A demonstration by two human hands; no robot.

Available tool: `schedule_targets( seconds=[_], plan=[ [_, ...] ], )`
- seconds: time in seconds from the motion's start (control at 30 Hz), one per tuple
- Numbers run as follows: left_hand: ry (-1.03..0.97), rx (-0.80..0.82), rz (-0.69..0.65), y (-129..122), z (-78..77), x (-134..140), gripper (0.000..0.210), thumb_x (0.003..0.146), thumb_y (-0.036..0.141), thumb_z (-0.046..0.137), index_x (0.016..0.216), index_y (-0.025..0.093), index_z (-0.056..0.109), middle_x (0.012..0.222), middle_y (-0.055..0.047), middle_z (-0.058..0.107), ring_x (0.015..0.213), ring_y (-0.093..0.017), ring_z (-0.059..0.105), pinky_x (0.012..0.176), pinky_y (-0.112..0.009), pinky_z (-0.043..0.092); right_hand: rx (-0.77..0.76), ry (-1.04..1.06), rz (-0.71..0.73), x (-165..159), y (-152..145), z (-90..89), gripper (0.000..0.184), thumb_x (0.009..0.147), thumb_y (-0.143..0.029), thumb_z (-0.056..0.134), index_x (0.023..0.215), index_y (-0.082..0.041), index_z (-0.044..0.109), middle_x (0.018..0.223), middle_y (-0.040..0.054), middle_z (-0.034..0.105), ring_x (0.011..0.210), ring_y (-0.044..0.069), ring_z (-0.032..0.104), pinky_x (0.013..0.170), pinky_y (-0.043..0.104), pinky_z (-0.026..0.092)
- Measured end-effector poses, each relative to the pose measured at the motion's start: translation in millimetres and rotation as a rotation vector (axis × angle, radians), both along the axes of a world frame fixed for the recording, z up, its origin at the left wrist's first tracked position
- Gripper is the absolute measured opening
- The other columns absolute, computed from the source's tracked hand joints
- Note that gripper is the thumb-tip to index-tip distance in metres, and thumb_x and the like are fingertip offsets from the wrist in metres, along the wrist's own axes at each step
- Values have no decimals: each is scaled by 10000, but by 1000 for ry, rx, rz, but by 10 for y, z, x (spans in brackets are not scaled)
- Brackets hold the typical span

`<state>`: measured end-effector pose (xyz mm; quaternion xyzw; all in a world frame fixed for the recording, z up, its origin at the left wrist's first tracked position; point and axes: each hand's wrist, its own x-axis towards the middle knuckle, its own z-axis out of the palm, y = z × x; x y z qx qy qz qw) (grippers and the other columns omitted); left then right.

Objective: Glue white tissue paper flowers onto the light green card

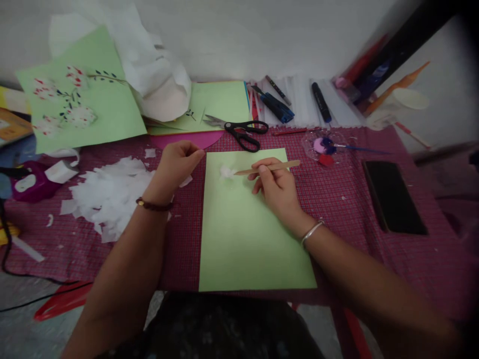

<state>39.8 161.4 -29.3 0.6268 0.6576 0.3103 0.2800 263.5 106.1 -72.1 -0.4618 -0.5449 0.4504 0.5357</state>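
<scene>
A sheet of light green paper (254, 239) lies on the table in front of me. My right hand (279, 187) is closed around a flat wooden stick (288, 164), whose left tip touches or nearly touches a small white tuft (226, 172) near the top of the sheet. Just off the sheet's upper left edge is my left hand (179, 162), thumb and fingers pinched together; whatever is between them, if anything, is hidden. Beside that wrist sits a pile of small white paper pieces (116, 194).
Black-handled scissors (245, 130) lie beyond the sheet. A green card with white-and-red flowers (82, 94) leans at the left, near a purple glue gun (32, 182). To the right are a paint palette (318, 144), a paintbrush (359, 148), a dark phone (392, 197) and a black marker (321, 102).
</scene>
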Motion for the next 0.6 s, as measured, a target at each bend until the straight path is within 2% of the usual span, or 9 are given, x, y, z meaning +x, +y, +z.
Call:
schedule_targets(
  seconds=[0.17, 0.23, 0.4, 0.5, 0.6],
  plan=[
    [-6, 31, 30, 72, 19, -210, 115, 754, 245, 581, 679, 158, 584, 588, 13, 483, 542, -106, 393, 526, -253, 299, -21, 68, -54, -1, -29, 34, 165, 951, -321, 488, 899, -193, 578, 729, -20, 628, 443, 52, 545, 398, 201, 372],
    [70, -9, -50, 74, 76, -309, 96, 731, 202, 547, 741, 141, 620, 615, 6, 527, 562, -113, 424, 546, -253, 324, -21, 53, -42, -11, -32, 31, 165, 948, -315, 489, 892, -189, 580, 732, -19, 626, 445, 52, 549, 401, 201, 374],
    [363, -135, -319, 50, 213, -520, 273, 654, 183, 556, 895, 158, 683, 756, -30, 664, 659, -161, 541, 601, -264, 378, -28, 50, -47, -16, -21, 12, 170, 945, -335, 488, 900, -195, 573, 720, -21, 630, 447, 53, 544, 401, 194, 375],
    [528, -223, -378, 69, 188, -584, 220, 639, 233, 617, 842, 173, 677, 735, -38, 668, 631, -167, 541, 572, -269, 355, 5, 64, -71, -4, -11, 4, 187, 946, -359, 482, 894, -202, 569, 721, -21, 629, 450, 53, 537, 399, 190, 374],
    [509, -330, -409, 91, 118, -583, 117, 657, 278, 621, 712, 175, 623, 618, -17, 615, 540, -144, 498, 511, -259, 302, 12, 58, -77, 5, -6, 2, 206, 940, -385, 491, 895, -199, 570, 723, -18, 625, 454, 56, 532, 397, 189, 374]
  ],
)
